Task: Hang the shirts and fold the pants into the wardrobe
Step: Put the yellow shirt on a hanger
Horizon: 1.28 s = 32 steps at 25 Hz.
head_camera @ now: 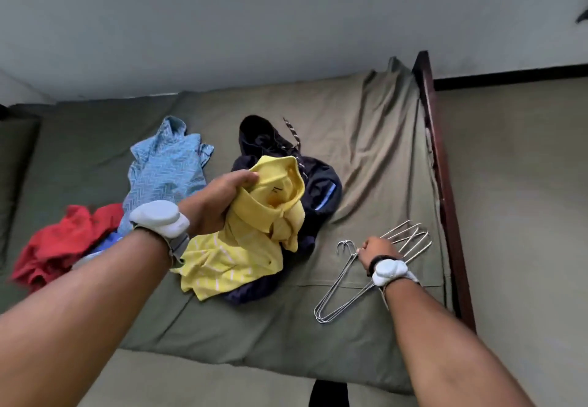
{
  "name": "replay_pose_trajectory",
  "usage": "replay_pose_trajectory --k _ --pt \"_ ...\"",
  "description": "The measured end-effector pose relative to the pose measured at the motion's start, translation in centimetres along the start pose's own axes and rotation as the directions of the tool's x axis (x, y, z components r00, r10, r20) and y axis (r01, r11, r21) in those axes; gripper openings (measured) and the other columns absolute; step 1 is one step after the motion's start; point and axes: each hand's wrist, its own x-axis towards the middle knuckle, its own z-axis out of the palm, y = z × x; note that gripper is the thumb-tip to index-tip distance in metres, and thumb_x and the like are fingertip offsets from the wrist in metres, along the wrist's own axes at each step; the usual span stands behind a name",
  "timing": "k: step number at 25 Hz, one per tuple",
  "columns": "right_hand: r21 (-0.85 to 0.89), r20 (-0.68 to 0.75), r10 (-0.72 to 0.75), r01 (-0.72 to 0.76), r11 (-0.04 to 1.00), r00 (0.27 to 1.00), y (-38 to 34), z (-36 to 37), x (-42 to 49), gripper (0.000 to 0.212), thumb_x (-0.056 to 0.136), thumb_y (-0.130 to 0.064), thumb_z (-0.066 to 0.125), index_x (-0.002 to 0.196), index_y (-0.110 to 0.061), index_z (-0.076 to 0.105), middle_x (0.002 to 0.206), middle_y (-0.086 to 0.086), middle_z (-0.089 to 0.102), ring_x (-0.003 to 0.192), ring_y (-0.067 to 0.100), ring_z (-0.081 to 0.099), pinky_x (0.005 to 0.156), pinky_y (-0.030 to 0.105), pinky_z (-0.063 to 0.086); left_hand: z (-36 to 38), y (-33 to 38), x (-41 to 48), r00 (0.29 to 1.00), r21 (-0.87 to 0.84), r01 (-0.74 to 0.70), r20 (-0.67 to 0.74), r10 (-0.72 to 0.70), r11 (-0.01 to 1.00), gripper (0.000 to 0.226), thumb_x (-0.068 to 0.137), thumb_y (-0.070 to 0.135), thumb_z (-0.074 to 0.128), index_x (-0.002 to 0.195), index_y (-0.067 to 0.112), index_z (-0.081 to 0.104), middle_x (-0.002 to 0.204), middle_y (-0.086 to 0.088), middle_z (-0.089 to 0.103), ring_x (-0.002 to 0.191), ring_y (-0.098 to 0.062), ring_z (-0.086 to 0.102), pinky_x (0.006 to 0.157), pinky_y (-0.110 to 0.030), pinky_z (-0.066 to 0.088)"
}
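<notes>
Mid-frame over bed point(366, 152): left hand point(219, 199) clamped on yellow shirt point(248, 254) at collar; right hand point(377, 250), lower right, curled round wire hangers point(410, 239). Blue shirt point(165, 171), red garment point(63, 247), dark pants point(318, 190) loose on bed. Early stage seemingly: unhung, unfolded, wardrobe unseen.

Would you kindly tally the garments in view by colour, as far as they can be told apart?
Yellow: 1, the yellow shirt in the left hand.
Light blue: 1, the patterned shirt.
Red: 1, the red garment.
Dark navy: 1, the navy heap.
Total: 4, leaving aside a bright blue scrap under the red garment.
</notes>
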Motion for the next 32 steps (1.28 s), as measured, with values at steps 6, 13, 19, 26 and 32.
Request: replay_pose_trajectory --k 6,13,19,26,32 --pt "-0.16 -0.019 0.025 -0.028 0.987 1.0 -1.0 4.0 4.8 0.032 0.088 -0.044 0.051 0.107 -0.023 0.068 0.114 0.001 0.07 0.112 0.025 0.062 0.099 0.043 0.037 1.2 -0.9 4.6 0.999 0.023 0.052 -0.011 -0.052 0.998 0.044 0.089 0.04 0.059 0.114 0.005 0.07 0.111 -0.019 0.073 0.101 -0.033 0.069 0.1 -0.048 0.051" --pt "-0.329 -0.142 -0.189 0.134 0.935 0.972 -1.0 3.2 3.4 0.032 0.09 -0.031 0.038 0.105 -0.024 0.065 0.11 -0.003 0.065 0.113 0.019 0.051 0.093 0.047 0.029 -0.5 -1.6 3.2 0.999 0.003 0.041 -0.021 -0.041 0.999 0.045 0.089 0.04 0.059 0.115 0.006 0.07 0.111 -0.018 0.072 0.095 -0.033 0.07 0.094 -0.049 0.054" --pt "0.297 -0.043 -0.251 0.252 0.921 0.967 -2.0 -3.4 -1.0 0.032 0.098 -0.032 0.038 0.071 -0.016 0.046 0.082 0.011 0.061 0.089 0.034 0.063 0.083 0.039 0.042 -3.5 0.5 -4.0 0.992 0.148 -0.116 -0.027 0.121 0.982 0.044 0.081 0.043 0.064 0.11 0.011 0.072 0.108 -0.02 0.073 0.099 -0.037 0.069 0.093 -0.055 0.054" --pt "0.519 -0.571 -0.375 0.675 0.524 0.73 -18.9 -19.5 -15.1 0.03 0.094 -0.032 0.048 0.066 -0.023 0.051 0.054 -0.01 0.048 0.057 0.017 0.044 0.061 0.037 0.04 -15.5 5.5 -17.8 0.857 0.46 -0.435 -0.052 0.513 0.774 0.036 0.096 0.03 0.056 0.128 0.017 0.066 0.13 -0.003 0.065 0.118 -0.021 0.061 0.11 -0.044 0.042" --pt "0.268 -0.743 -0.473 0.859 0.437 0.473 -36.7 -22.9 -33.6 0.022 0.082 -0.044 0.046 0.079 -0.026 0.058 0.074 0.008 0.067 0.075 0.033 0.062 0.073 0.043 0.051 -27.2 7.2 -30.1 0.64 0.672 -0.519 -0.105 0.762 0.528 0.039 0.099 0.031 0.049 0.136 0.024 0.059 0.143 0.0 0.055 0.132 -0.023 0.05 0.116 -0.044 0.034"
